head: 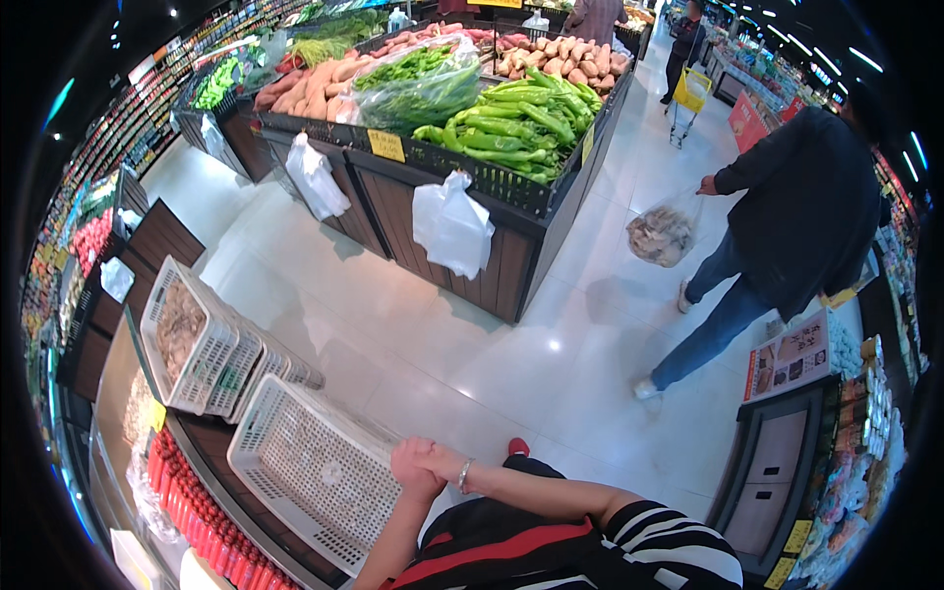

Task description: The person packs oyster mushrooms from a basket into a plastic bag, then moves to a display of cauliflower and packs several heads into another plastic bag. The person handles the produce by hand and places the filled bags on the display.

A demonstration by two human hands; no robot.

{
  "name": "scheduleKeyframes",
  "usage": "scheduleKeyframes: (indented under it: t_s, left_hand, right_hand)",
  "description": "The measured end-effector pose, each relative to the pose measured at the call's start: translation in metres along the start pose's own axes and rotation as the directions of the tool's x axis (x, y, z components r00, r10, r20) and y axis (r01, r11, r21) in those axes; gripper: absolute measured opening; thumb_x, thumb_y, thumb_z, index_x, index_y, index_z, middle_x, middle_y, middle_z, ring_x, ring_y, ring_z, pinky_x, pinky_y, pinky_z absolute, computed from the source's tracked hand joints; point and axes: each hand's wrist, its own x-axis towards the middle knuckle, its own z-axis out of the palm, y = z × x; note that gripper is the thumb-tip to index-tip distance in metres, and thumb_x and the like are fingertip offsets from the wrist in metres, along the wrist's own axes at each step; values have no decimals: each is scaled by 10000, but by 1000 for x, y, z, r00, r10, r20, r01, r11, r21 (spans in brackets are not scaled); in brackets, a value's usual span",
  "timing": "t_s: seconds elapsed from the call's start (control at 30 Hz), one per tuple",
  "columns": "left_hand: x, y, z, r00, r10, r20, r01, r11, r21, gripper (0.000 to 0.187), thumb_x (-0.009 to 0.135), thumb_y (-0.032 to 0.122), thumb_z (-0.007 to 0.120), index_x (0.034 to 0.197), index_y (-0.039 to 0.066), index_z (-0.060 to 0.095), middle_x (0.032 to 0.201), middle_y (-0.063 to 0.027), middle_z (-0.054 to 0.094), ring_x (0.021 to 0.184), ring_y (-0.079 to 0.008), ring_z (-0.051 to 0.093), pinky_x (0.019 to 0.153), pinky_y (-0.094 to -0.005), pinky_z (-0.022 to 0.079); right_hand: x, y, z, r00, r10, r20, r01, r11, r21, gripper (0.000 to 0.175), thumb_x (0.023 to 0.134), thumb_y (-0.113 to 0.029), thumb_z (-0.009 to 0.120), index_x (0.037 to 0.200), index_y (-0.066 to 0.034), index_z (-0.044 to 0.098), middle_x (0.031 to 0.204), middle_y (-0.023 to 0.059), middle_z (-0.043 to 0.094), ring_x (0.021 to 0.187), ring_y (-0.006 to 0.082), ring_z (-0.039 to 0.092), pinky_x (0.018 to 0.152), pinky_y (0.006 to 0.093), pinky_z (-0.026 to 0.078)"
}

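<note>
My left hand (415,472) and my right hand (444,462) meet beside the right edge of an off-white plastic basket (324,479). My right hand, with a silver bracelet at its wrist, lies over my left hand; the fingers overlap and no object shows in them. The perforated basket is tilted, its inside in view with no goods in it. Whether my hands touch its rim cannot be told. Behind it stand several nested white baskets (221,354); the nearest to the left holds brown produce (181,324).
Ahead stands a wood-panelled stand (472,287) with green peppers (516,122), bagged greens (420,81) and sweet potatoes (568,59). Red packaged goods (199,509) lie at lower left. On the right, a person (796,206) carries a filled clear bag (664,232). Farther off is a yellow cart (691,92).
</note>
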Motion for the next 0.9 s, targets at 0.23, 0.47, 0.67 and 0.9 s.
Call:
scheduleKeyframes:
  t_s: [0.23, 0.47, 0.67, 0.9]
  left_hand:
    - [106, 24, 54, 993, -73, 89, 77, 996, -42, 166, 751, 248, 627, 745, 95, 562, 664, -98, 557, 626, -296, 587, 529, -397, 456]
    - [197, -72, 77, 905, 18, 425, 34, 993, -114, 323, 952, 315, 500, 812, 50, 620, 700, -116, 622, 680, -288, 630, 608, -365, 505]
    - [334, -103, 128, 804, -276, 527, 590, 257, -765, 653, 1020, 522, 259, 1241, -44, 497, 1114, -166, 611, 1000, -232, 605, 887, -363, 491]
    - [423, 50, 166, 860, 127, 495, 472, 174, -865, 570, 1032, 414, 305, 1410, -11, 341, 1368, -143, 430, 1260, -222, 429, 1095, -376, 305]
  right_hand:
    - [9, -137, -92, 997, -76, 24, 79, 883, -463, 443, 854, -463, 584, 858, -39, 715, 843, 157, 700, 801, 255, 676, 749, 369, 517]
    - [51, -235, -117, 956, -236, 174, 272, 492, -827, 413, 858, -463, 594, 843, -64, 700, 842, 131, 699, 823, 276, 687, 742, 393, 525]
    - [103, -338, -147, 865, -476, -160, 404, 848, -343, 464, 857, -273, 701, 1226, -35, 551, 1254, 148, 538, 1104, 262, 578, 906, 354, 483]
    - [120, -417, -240, 210, -865, -455, 331, 501, -799, 513, 898, -266, 614, 1306, 10, 471, 1393, 230, 410, 1291, 342, 424, 1011, 411, 420]
